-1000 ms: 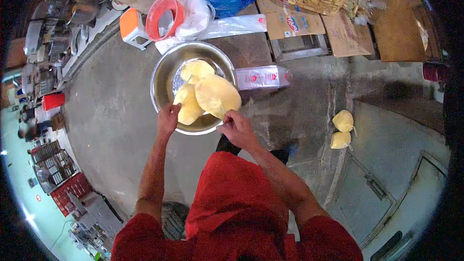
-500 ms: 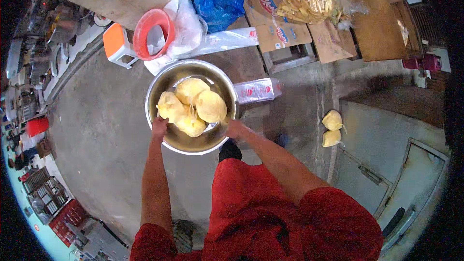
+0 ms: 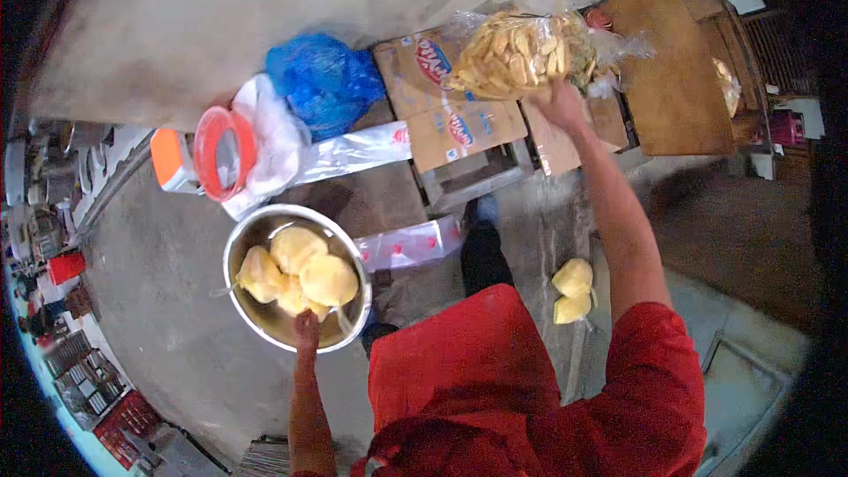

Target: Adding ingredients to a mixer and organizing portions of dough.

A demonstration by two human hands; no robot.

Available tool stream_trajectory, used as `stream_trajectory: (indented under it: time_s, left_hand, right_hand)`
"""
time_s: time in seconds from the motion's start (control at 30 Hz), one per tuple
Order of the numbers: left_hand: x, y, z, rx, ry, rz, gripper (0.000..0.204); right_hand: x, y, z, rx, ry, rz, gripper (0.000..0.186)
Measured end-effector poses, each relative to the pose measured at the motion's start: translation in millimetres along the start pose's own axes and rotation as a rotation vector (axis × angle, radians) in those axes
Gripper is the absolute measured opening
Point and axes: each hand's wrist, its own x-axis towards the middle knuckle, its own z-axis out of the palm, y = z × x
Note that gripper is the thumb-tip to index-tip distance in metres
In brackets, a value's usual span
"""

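Note:
A wide steel basin [image 3: 243,309] stands on the floor at the left. Several rounded, tied clear bags with pale yellow contents [image 3: 329,279] are piled in it. My left hand [image 3: 306,329] is closed at the basin's near rim, fingers on the inner side by the lowest bag; they are partly blurred. Stretched far forward, my right hand [image 3: 562,108] is at the lower edge of a large clear bag of pale chip-like slices [image 3: 512,55]. Its fingers look apart, and I see nothing held in them.
Flattened cardboard [image 3: 468,132] lies under the slice bag, beside a blue plastic bag [image 3: 325,88]. A red ring-shaped tub [image 3: 205,155] and an orange-topped stool [image 3: 168,157] stand left. Two yellow bags [image 3: 572,291] lie on the floor at right. Plastic sleeves [image 3: 411,246] lie ahead.
My right hand has left the basin's rim and reached far forward to the slice bag. My left hand has shifted along the near rim. The view has shifted, and I have moved rightward.

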Motion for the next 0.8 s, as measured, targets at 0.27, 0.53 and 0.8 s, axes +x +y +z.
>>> stream_trajectory:
  time_s: [0.27, 0.53, 0.8]
  left_hand:
    - [15.2, 162.0, 226.5, -0.210, -0.336, -0.064, 0.033]
    - [52.1, 331.8, 324.8, -0.492, -0.550, -0.420, 0.038]
    - [153.7, 259.3, 368.4, -0.076, -0.404, -0.062, 0.017]
  right_hand:
    - [242.3, 113.3, 34.2, -0.109, 0.154, -0.004, 0.062]
    - [194.1, 209.6, -1.2, -0.036, 0.153, 0.130, 0.055]
    - [180.6, 296.7, -77.2, 0.088, 0.266, 0.115, 0.034]
